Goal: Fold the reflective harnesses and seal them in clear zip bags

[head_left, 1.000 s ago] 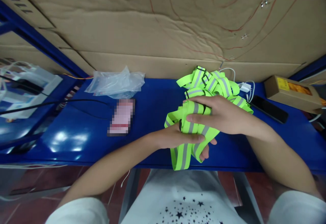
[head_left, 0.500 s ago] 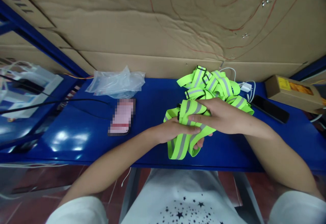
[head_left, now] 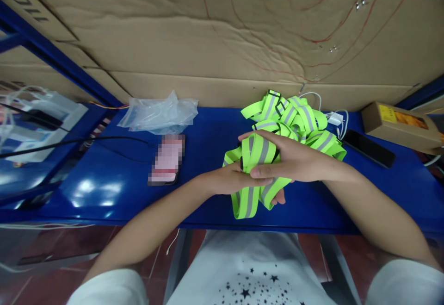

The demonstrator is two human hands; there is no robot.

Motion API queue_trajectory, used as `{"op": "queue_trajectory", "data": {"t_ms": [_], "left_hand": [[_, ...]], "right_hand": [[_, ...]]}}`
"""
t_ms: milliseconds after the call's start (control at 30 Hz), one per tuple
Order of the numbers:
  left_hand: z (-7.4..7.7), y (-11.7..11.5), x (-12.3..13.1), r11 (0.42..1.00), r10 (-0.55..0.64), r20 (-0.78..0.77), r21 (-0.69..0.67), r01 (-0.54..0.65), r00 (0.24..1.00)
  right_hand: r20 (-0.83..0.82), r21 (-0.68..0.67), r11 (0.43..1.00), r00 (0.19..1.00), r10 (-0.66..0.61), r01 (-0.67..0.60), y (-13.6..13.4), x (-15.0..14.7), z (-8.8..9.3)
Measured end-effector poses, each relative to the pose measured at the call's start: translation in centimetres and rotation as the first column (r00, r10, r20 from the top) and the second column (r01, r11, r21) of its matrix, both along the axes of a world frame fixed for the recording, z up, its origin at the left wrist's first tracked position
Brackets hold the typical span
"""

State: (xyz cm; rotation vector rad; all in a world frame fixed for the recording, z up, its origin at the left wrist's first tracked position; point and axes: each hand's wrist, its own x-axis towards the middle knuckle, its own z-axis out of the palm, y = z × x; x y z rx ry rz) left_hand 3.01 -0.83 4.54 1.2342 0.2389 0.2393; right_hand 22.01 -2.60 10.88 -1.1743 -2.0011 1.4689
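From my end, L hand (head_left: 229,180) and R hand (head_left: 298,158) both grasp a hi-vis strap bundle (head_left: 258,150), lime w/ a grey stripe, in front of the torso, at the near side of the blue table (head_left: 208,143). L thumb lies across the folds & fingertips (head_left: 280,197) peek out beneath, so I'd say that hand takes most of the wt. R hand wraps the upper folds, thumb laid over them; prob. that pressure keeps the layers together, b/c the webbing looks slack. Loops (head_left: 247,203) dangle below, outside either grip. Can't tell if the bundle touches the tabletop, nor what the hidden fingers do.

Just behind R hand there's a loose strap pile (head_left: 307,115) w/ blk buckles (head_left: 280,107), partly hidden by it; within easy reach, I reckon. Clear plastic bags (head_left: 161,113) lie back L, w/ a blurred pink phone-like item (head_left: 167,159) in front. Blk phone (head_left: 369,148) & small carton (head_left: 373,122) sit off to the R, well apart from the bundle, prob. so nothing snags the webbing.
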Motion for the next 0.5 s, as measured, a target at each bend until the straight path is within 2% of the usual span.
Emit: {"op": "queue_trajectory", "data": {"t_ms": [100,200,400,500], "left_hand": [[0.3,0.2,-0.2,0.991,-0.125,-0.002,-0.048,0.125,0.992],[0.0,0.4,-0.2,0.969,-0.227,0.022,-0.092,0.228,0.974],[-0.4,0.5,-0.3,0.981,-0.191,-0.052,-0.039,0.189,0.98],[-0.1,0.6,-0.6,0.982,-0.173,-0.123,0.048,0.18,0.977]], "right_hand": [[0.03,0.11,0.992,0.998,-0.06,0.056,0.0,0.3,0.5],[0.076,0.195,0.98,0.995,-0.063,0.047,0.3,0.9,1.1],[0.145,0.36,0.933,0.988,-0.059,0.003,0.8,1.5,0.9],[0.167,0.454,0.891,0.983,-0.072,-0.012,0.7,1.6,0.6]]}}
